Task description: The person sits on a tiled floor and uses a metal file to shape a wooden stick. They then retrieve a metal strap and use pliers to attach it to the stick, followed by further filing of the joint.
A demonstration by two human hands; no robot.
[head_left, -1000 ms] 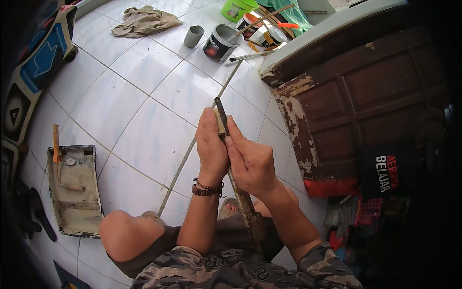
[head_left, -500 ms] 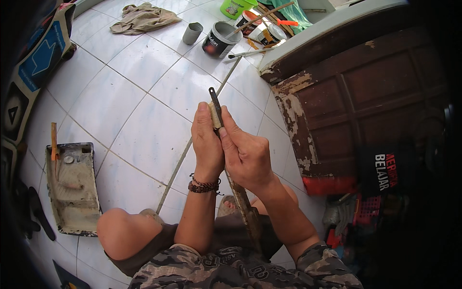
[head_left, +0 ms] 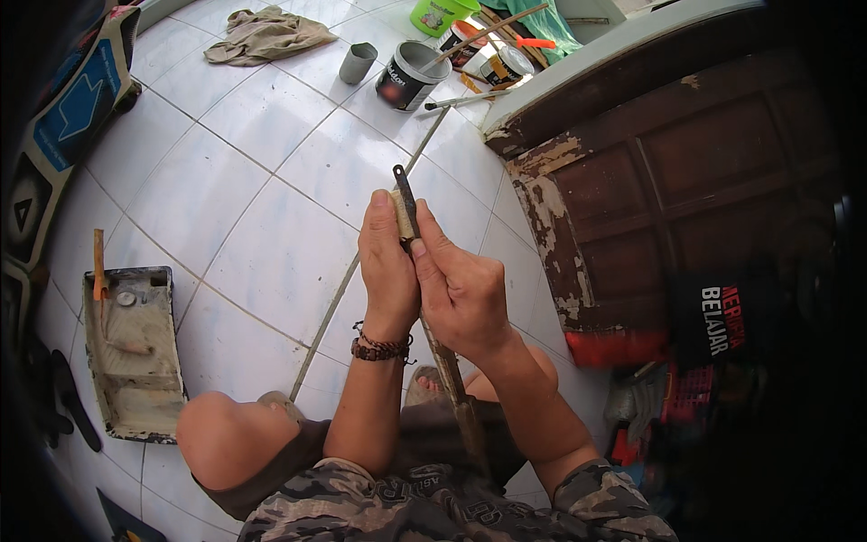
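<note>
My two hands are together in front of me, at the middle of the view. A dark flat strip [head_left: 404, 191] with a hole in its end sticks up between them. My left hand [head_left: 388, 257] is closed round a beige, rough-looking piece [head_left: 404, 219] lying against the strip. The thumb and fingers of my right hand [head_left: 465, 289] pinch the dark strip from the other side. Below the hands a long, stained pole [head_left: 452, 379] runs down between my forearms toward my lap; whether it joins the held pieces is hidden.
Left on the tiled floor [head_left: 262, 235] lies a paint tray [head_left: 135, 361] with an orange-handled tool [head_left: 99, 262]. Ahead are a crumpled cloth [head_left: 266, 36], grey cup [head_left: 358, 63], paint bucket [head_left: 404, 86] and green pail [head_left: 442, 14]. A peeling brown door [head_left: 623, 217] stands right.
The whole scene has shifted slightly left with a small head movement. Both hands keep the same grip on the strip and the beige piece.
</note>
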